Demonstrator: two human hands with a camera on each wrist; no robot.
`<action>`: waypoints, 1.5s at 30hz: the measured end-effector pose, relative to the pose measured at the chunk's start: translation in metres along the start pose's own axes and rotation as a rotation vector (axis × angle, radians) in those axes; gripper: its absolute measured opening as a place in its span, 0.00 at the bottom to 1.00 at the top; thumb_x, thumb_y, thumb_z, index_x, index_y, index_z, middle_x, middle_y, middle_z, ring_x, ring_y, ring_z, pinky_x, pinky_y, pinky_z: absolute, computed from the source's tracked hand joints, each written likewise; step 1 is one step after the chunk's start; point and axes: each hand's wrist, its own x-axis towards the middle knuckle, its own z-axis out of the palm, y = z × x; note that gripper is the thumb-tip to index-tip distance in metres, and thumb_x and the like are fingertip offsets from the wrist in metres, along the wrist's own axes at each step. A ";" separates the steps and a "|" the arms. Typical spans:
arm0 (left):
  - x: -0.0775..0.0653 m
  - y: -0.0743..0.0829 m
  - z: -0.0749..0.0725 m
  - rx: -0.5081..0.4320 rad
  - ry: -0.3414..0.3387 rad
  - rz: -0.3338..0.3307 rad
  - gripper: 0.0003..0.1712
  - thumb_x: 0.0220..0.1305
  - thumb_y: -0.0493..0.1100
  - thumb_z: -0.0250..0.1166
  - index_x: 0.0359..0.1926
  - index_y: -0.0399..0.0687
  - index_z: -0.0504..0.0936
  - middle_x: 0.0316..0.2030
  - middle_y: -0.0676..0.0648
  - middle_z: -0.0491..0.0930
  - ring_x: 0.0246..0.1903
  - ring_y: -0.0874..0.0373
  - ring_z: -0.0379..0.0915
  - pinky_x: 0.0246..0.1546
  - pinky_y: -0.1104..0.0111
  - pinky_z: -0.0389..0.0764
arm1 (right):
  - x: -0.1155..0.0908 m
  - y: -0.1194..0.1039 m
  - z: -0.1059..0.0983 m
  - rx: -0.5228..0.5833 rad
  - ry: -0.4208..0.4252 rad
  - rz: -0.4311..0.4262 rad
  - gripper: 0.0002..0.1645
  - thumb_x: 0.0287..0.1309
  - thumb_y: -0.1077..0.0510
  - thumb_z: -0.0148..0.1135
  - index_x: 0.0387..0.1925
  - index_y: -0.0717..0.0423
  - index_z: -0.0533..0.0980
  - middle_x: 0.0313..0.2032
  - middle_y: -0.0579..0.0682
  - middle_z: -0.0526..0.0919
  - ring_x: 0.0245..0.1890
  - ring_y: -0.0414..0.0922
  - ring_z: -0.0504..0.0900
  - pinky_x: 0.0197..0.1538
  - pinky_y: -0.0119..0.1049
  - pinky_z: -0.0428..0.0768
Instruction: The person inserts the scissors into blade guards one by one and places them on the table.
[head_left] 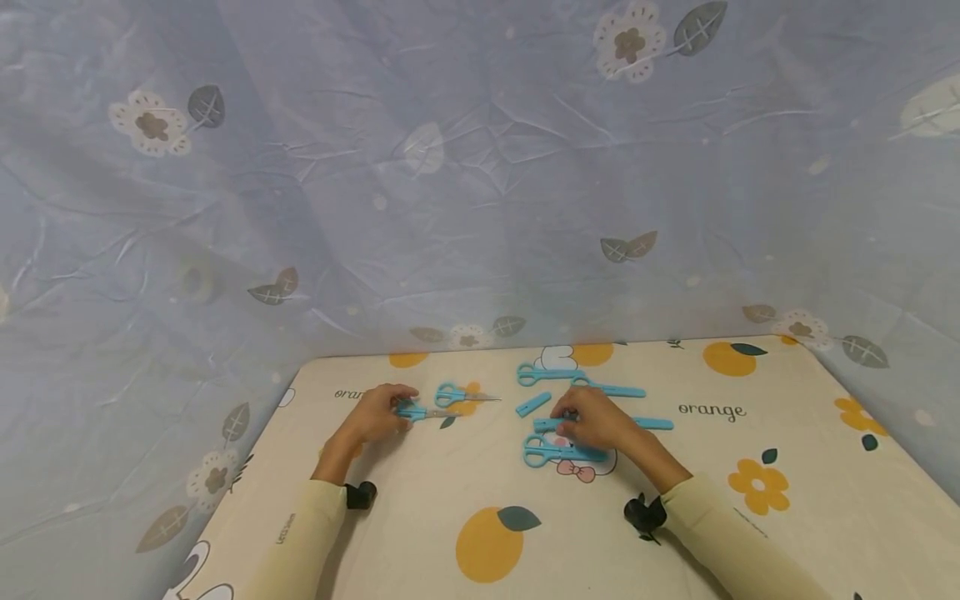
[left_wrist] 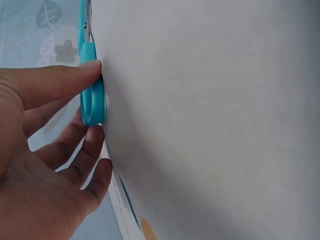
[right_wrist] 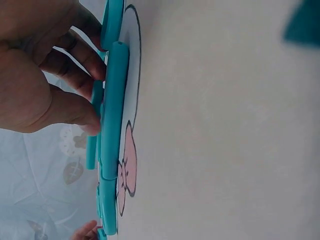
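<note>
My left hand (head_left: 378,414) holds a pair of light-blue scissors (head_left: 431,413) by the handle, bare blades pointing right. In the left wrist view the thumb presses the handle loop (left_wrist: 93,107), with the fingers behind and below it. A second pair of bare-bladed scissors (head_left: 450,395) lies just beyond. My right hand (head_left: 596,417) pinches a blue blade cover (head_left: 545,425) between thumb and fingers, partly hidden by the hand. Another loose cover (head_left: 533,405) lies beside it. Nearest me, below the right hand, are covered scissors (head_left: 551,452).
More covered scissors (head_left: 551,374) lie at the back, overlapped by another covered pair (head_left: 618,391). A covered blade (head_left: 654,423) sticks out right of my right hand. The printed tablecloth (head_left: 420,517) runs back to a hanging curtain (head_left: 465,250).
</note>
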 end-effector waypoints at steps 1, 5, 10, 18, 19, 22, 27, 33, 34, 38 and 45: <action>0.000 0.001 0.001 0.001 0.000 -0.001 0.32 0.54 0.31 0.78 0.63 0.40 0.85 0.59 0.37 0.85 0.59 0.40 0.80 0.64 0.45 0.81 | 0.000 0.000 0.000 0.004 -0.001 -0.005 0.09 0.66 0.64 0.73 0.47 0.56 0.89 0.45 0.49 0.90 0.47 0.49 0.86 0.52 0.48 0.86; 0.001 0.004 0.003 0.031 0.018 0.016 0.32 0.49 0.28 0.76 0.60 0.40 0.87 0.56 0.37 0.86 0.57 0.40 0.81 0.62 0.45 0.82 | -0.001 -0.001 -0.001 0.011 0.006 -0.023 0.08 0.69 0.64 0.70 0.48 0.56 0.87 0.45 0.50 0.91 0.47 0.49 0.88 0.54 0.51 0.87; 0.001 0.006 0.007 0.073 0.031 0.034 0.32 0.46 0.26 0.73 0.57 0.42 0.89 0.50 0.40 0.88 0.51 0.45 0.83 0.55 0.49 0.85 | -0.004 -0.002 -0.002 0.004 0.021 -0.016 0.07 0.70 0.63 0.69 0.47 0.54 0.87 0.45 0.49 0.91 0.45 0.46 0.87 0.52 0.47 0.87; -0.002 0.013 0.011 0.085 0.014 0.020 0.31 0.46 0.27 0.74 0.56 0.43 0.89 0.49 0.42 0.88 0.49 0.48 0.83 0.53 0.51 0.85 | -0.011 -0.005 -0.004 0.035 0.048 -0.014 0.06 0.68 0.63 0.71 0.45 0.54 0.87 0.40 0.45 0.91 0.39 0.39 0.84 0.46 0.40 0.85; -0.002 0.014 0.011 0.087 0.013 0.021 0.31 0.46 0.27 0.74 0.56 0.43 0.89 0.48 0.42 0.88 0.49 0.48 0.83 0.54 0.50 0.85 | -0.011 -0.005 -0.004 0.044 0.049 -0.008 0.06 0.67 0.64 0.72 0.45 0.54 0.87 0.39 0.45 0.90 0.39 0.39 0.83 0.46 0.40 0.85; -0.004 0.016 0.012 0.089 0.013 0.018 0.30 0.47 0.27 0.74 0.55 0.43 0.89 0.47 0.43 0.88 0.49 0.48 0.84 0.55 0.50 0.86 | -0.014 -0.005 -0.004 0.062 0.046 0.018 0.06 0.67 0.64 0.72 0.44 0.54 0.87 0.38 0.44 0.90 0.38 0.38 0.83 0.46 0.40 0.84; -0.007 0.020 0.013 0.093 0.015 0.018 0.28 0.48 0.27 0.74 0.53 0.46 0.90 0.49 0.42 0.89 0.51 0.46 0.85 0.55 0.49 0.86 | -0.018 -0.002 -0.006 0.084 0.037 0.058 0.07 0.66 0.63 0.73 0.44 0.52 0.87 0.39 0.42 0.90 0.39 0.39 0.83 0.47 0.40 0.85; -0.010 0.026 0.013 0.077 0.001 0.006 0.27 0.51 0.27 0.74 0.53 0.48 0.90 0.50 0.41 0.90 0.51 0.46 0.86 0.50 0.53 0.88 | -0.024 0.006 -0.010 0.174 0.021 0.050 0.09 0.66 0.62 0.73 0.47 0.53 0.88 0.40 0.45 0.90 0.38 0.39 0.83 0.42 0.35 0.85; -0.011 0.027 0.012 0.073 -0.002 0.008 0.26 0.52 0.27 0.74 0.53 0.48 0.90 0.49 0.42 0.90 0.50 0.47 0.86 0.48 0.54 0.88 | -0.026 0.008 -0.011 0.203 0.017 0.052 0.10 0.66 0.61 0.73 0.48 0.54 0.89 0.41 0.46 0.90 0.37 0.39 0.83 0.40 0.34 0.85; -0.013 0.030 0.010 0.055 -0.020 0.048 0.22 0.55 0.28 0.76 0.51 0.46 0.90 0.46 0.44 0.90 0.44 0.52 0.85 0.42 0.59 0.87 | -0.032 0.012 -0.014 0.317 0.000 0.082 0.12 0.67 0.60 0.73 0.51 0.56 0.89 0.44 0.50 0.91 0.37 0.39 0.84 0.39 0.31 0.84; -0.016 0.031 0.007 -0.035 -0.090 0.122 0.17 0.62 0.29 0.73 0.51 0.44 0.90 0.49 0.43 0.89 0.47 0.52 0.85 0.40 0.64 0.87 | -0.043 0.015 -0.023 0.456 -0.027 0.145 0.15 0.67 0.58 0.73 0.53 0.58 0.88 0.43 0.53 0.91 0.37 0.43 0.82 0.38 0.33 0.82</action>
